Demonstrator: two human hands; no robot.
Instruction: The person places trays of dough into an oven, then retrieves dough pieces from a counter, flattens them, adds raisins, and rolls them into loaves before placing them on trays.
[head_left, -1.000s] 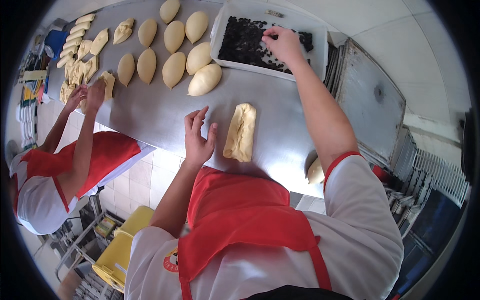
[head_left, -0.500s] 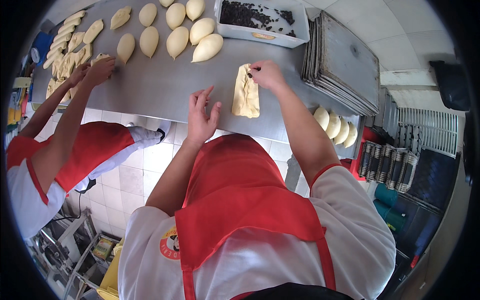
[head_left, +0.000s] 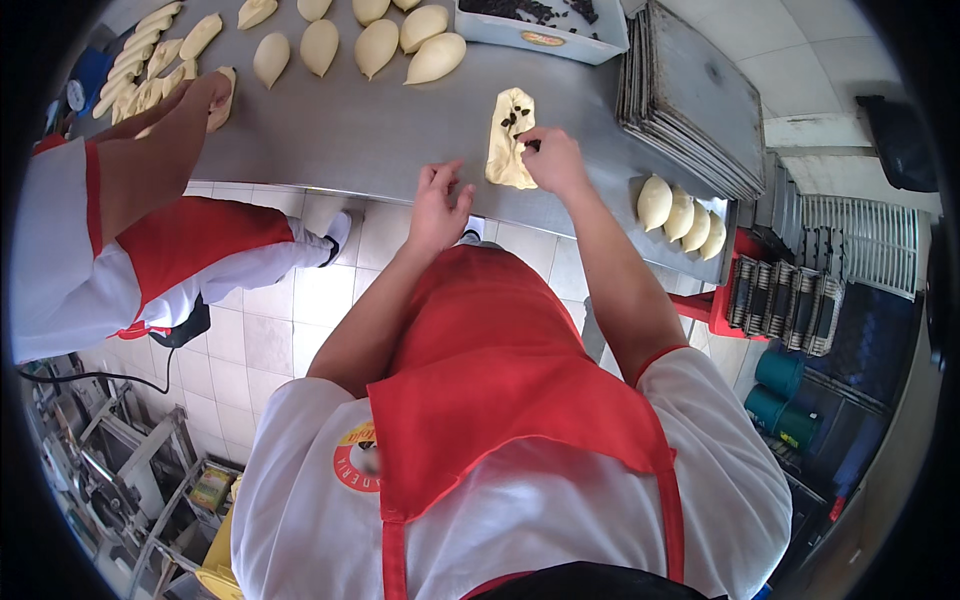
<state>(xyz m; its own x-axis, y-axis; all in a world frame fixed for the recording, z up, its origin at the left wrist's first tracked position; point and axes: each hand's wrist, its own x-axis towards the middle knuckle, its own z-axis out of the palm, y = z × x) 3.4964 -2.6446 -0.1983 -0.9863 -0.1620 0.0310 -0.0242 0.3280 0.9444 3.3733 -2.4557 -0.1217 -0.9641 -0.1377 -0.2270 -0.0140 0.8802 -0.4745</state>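
Note:
A flattened oblong of pale dough [head_left: 507, 170] lies lengthwise before me on the steel table [head_left: 330, 150]. Small dark pieces [head_left: 517, 118], like raisins or chocolate chunks, sit scattered on its far half. My right hand [head_left: 557, 160] is at the dough's right side, fingertips pinched on more of these dark pieces low over its middle. My left hand [head_left: 440, 208] hovers by the table's near edge, left of the dough, fingers loosely bent and apart, holding nothing.
A white tub [head_left: 545, 40] of dark pieces stands at the back, beside stacked metal trays [head_left: 700, 100]. Smooth dough ovals [head_left: 376, 50] lie far left; several more [head_left: 655, 203] sit at right. A co-worker's hand [head_left: 205, 95] handles dough at left.
Several dark pieces now lie on the dough, which was bare of them before. My right hand has come nearer along the dough. The view has shifted; the co-worker leans farther over the table.

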